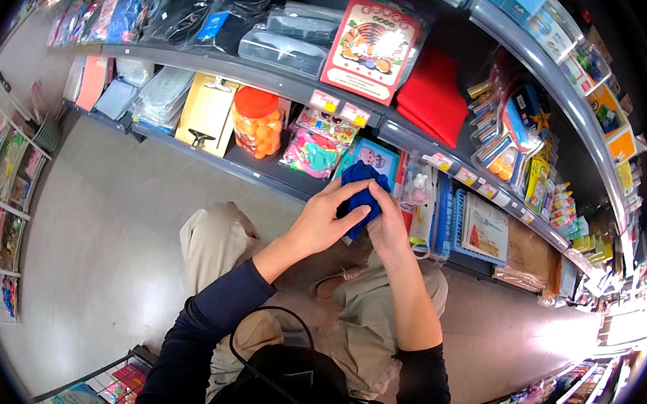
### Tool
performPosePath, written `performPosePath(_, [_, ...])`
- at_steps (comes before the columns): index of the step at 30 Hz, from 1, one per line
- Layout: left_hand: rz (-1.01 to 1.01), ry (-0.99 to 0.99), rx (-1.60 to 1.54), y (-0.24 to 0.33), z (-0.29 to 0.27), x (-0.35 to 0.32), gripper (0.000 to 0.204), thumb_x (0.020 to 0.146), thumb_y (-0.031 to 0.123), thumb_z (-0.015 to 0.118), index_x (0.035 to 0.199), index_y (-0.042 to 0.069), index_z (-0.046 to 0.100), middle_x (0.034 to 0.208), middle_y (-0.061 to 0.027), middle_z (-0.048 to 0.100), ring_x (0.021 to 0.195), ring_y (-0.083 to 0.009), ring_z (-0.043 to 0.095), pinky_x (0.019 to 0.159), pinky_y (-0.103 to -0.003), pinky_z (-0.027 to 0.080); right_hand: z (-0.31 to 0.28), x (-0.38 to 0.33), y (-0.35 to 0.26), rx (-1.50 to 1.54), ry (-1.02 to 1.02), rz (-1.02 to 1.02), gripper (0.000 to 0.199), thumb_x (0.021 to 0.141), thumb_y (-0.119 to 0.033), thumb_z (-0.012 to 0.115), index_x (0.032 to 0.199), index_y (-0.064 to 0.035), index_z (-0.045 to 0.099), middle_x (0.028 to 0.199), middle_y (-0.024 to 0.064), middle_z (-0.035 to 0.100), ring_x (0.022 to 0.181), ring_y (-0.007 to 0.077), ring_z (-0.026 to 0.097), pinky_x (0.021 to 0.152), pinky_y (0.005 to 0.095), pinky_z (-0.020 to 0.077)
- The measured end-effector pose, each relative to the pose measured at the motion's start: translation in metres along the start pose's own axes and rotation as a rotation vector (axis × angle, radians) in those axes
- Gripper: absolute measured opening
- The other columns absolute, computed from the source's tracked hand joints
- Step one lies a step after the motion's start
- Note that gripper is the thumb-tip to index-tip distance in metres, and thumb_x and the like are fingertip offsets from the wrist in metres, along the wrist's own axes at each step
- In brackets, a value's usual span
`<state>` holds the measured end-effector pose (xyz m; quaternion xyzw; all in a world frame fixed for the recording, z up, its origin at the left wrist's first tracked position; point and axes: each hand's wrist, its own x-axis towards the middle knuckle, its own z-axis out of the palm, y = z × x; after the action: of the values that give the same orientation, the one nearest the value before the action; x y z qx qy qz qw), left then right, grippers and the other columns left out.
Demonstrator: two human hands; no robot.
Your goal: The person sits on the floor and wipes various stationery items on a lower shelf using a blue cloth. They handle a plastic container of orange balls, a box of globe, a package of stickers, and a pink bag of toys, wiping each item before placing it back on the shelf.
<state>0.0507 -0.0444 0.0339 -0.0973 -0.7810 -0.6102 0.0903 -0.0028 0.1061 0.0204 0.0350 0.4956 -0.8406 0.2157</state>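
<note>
- Nearest the camera, a black bag (290,385) with a thin black cord hangs at the person's chest, between two dark blue sleeves.
- Below it, the knees in beige trousers (218,243) are bent over the pale floor (102,215); a brown shoe (332,285) shows between the legs.
- The left hand (320,221) grips a bunched dark blue cloth (361,191) from the left, fingers curled around it and thumb pressed on its front.
- The right hand (388,226) meets it from the right, fingers closed together against the same cloth, so both hands touch on it.
- The cloth sits in front of the lowest shelf (265,168), just before a light blue picture card (380,159).
- On that shelf, left of the hands, stand a clear jar of orange balls (258,123) with an orange lid and a tan clipboard (207,112).
- Right of the hands lie a blue plastic basket (455,220) and a flat boxed set.
- Higher up, a red folded fabric (432,95) and a tiger-printed packet (371,48) lean on the upper shelf.
</note>
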Motion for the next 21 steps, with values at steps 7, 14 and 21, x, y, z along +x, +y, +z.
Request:
performPosePath(7, [-0.002, -0.043, -0.072, -0.006, -0.028, -0.005, 0.053, 0.087, 0.019, 0.067, 0.135, 0.009, 0.048, 0.13, -0.0153, 0.049, 0.108, -0.0246, 0.058, 0.074, -0.03, 0.054, 0.03, 0.008, 0.0, -0.152, 0.015, -0.02, 0.041, 0.085, -0.03, 0.069, 0.112, -0.0014, 0.059, 0.102, 0.0051, 0.063, 0.093, 0.0138, 0.061, 0.081, 0.0283, 0.0479])
performPosePath(14, [-0.057, -0.383, 0.042, -0.021, -0.091, 0.018, 0.056, 0.087, 0.024, 0.067, 0.138, 0.013, 0.047, 0.127, -0.012, 0.054, 0.112, -0.0213, 0.056, 0.089, -0.035, 0.051, 0.046, 0.026, 0.002, -0.334, 0.025, -0.034, 0.04, 0.084, -0.03, 0.07, 0.111, -0.0018, 0.061, 0.104, 0.0055, 0.064, 0.094, 0.0133, 0.06, 0.084, 0.028, 0.0462])
performPosePath(21, [-0.211, 0.097, 0.94, -0.163, -0.187, 0.103, 0.092, 0.07, 0.052, 0.077, 0.14, 0.007, 0.038, 0.138, -0.025, 0.041, 0.129, -0.0368, 0.04, 0.1, -0.041, 0.043, 0.051, 0.053, -0.002, -0.253, 0.123, -0.026, 0.05, 0.08, -0.028, 0.072, 0.117, 0.0017, 0.056, 0.108, 0.0095, 0.064, 0.098, 0.0167, 0.06, 0.087, 0.0296, 0.0455])
